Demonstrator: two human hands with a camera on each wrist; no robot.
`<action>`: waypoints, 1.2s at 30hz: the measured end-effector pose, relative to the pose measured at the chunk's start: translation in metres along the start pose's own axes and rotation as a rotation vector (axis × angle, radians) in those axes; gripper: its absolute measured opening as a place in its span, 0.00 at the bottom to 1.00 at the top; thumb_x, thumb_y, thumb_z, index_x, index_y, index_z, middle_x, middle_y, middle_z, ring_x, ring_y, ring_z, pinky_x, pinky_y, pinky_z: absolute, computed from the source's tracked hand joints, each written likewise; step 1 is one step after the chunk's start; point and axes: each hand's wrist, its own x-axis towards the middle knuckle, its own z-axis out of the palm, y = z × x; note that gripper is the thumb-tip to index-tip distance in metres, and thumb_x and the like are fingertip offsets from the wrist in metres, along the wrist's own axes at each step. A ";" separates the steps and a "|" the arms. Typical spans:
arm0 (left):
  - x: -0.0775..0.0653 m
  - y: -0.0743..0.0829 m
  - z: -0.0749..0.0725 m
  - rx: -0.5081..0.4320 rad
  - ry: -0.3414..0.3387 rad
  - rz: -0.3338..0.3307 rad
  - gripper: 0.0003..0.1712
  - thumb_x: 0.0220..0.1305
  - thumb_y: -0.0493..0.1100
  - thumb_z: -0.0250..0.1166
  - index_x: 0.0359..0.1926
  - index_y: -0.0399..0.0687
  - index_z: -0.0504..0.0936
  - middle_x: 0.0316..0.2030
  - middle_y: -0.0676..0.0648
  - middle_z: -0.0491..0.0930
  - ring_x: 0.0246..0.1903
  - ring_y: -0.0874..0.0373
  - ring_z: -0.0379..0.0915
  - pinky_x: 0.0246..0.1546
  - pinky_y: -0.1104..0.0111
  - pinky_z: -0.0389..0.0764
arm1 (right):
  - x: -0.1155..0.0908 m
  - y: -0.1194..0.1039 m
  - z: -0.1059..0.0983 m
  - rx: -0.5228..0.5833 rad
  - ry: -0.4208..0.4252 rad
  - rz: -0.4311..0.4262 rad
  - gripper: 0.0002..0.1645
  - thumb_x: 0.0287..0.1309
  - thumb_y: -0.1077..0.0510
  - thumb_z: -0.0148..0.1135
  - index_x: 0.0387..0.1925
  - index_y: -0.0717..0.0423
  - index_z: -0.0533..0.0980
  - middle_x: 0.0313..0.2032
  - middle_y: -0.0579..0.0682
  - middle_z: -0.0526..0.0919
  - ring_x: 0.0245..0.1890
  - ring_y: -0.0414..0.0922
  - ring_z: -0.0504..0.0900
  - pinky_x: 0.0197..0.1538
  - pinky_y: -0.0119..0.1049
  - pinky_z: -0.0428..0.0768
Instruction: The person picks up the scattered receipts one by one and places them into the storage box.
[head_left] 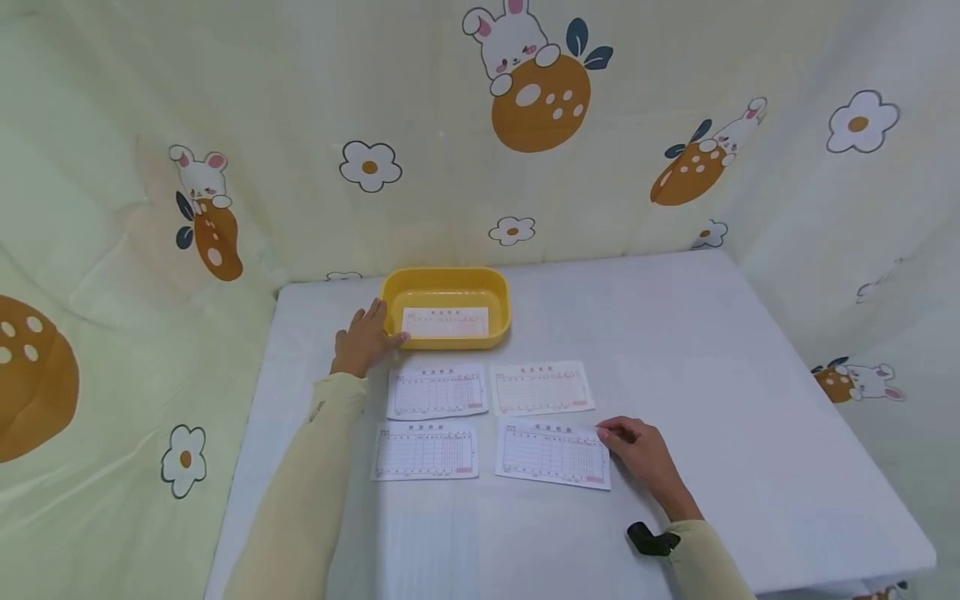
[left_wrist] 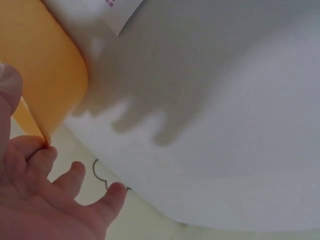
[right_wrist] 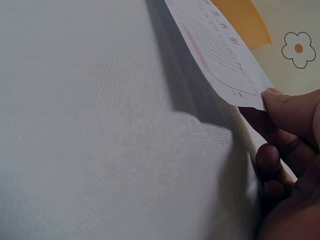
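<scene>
With thumb and finger, the right hand (head_left: 645, 454) pinches the upper right corner of a white rectangular paper form (head_left: 551, 454) with printed grid, raised from the white table (head_left: 750, 433). The left hand (head_left: 362, 342) grips the rim of the yellow oblong plastic tray (head_left: 446, 297). A light pinch should avoid creasing; the tray is better kept steady.

Small printed characters head the slip (head_left: 446, 323) in the yellow tray (head_left: 446, 343) by the far edge of the tabletop (head_left: 712, 350), and likewise the four ruled slips (head_left: 437, 393) farther in from that edge. All this print is too small or blurred to read.
</scene>
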 end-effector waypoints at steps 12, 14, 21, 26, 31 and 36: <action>-0.004 0.000 0.000 -0.024 0.013 0.003 0.51 0.80 0.58 0.62 0.87 0.41 0.47 0.86 0.41 0.44 0.83 0.37 0.38 0.76 0.33 0.47 | 0.004 -0.004 -0.005 0.053 0.031 -0.018 0.10 0.75 0.62 0.66 0.50 0.65 0.85 0.41 0.54 0.87 0.42 0.49 0.79 0.42 0.31 0.77; -0.004 0.000 0.000 -0.032 0.015 0.002 0.51 0.79 0.58 0.62 0.87 0.41 0.47 0.86 0.41 0.44 0.83 0.36 0.38 0.76 0.33 0.47 | 0.004 -0.005 -0.006 0.060 0.039 -0.016 0.10 0.75 0.62 0.66 0.50 0.65 0.85 0.41 0.54 0.87 0.41 0.49 0.78 0.41 0.31 0.77; -0.002 -0.001 0.002 -0.010 0.025 0.012 0.50 0.79 0.58 0.63 0.86 0.40 0.49 0.85 0.41 0.46 0.83 0.36 0.41 0.75 0.32 0.51 | 0.001 -0.010 -0.011 0.113 0.053 0.034 0.12 0.76 0.61 0.64 0.53 0.65 0.84 0.41 0.55 0.84 0.41 0.49 0.76 0.39 0.31 0.75; -0.001 -0.001 0.001 0.007 0.027 0.015 0.50 0.79 0.58 0.63 0.86 0.40 0.49 0.85 0.41 0.46 0.82 0.36 0.42 0.75 0.32 0.52 | 0.003 -0.011 -0.011 0.132 0.077 0.052 0.14 0.77 0.59 0.64 0.55 0.63 0.84 0.46 0.56 0.86 0.44 0.49 0.76 0.42 0.30 0.76; -0.001 -0.001 -0.001 0.013 0.024 0.002 0.50 0.79 0.59 0.62 0.86 0.41 0.49 0.85 0.41 0.46 0.82 0.36 0.41 0.75 0.33 0.51 | 0.009 -0.016 -0.013 0.137 0.084 0.035 0.16 0.78 0.57 0.63 0.56 0.63 0.84 0.47 0.57 0.86 0.44 0.49 0.77 0.41 0.29 0.77; -0.002 -0.001 -0.001 0.007 0.033 0.007 0.50 0.79 0.59 0.62 0.86 0.40 0.49 0.85 0.41 0.46 0.82 0.36 0.42 0.75 0.32 0.51 | 0.016 -0.024 -0.016 0.139 0.099 0.005 0.17 0.79 0.56 0.61 0.57 0.65 0.83 0.50 0.59 0.85 0.45 0.49 0.77 0.41 0.28 0.77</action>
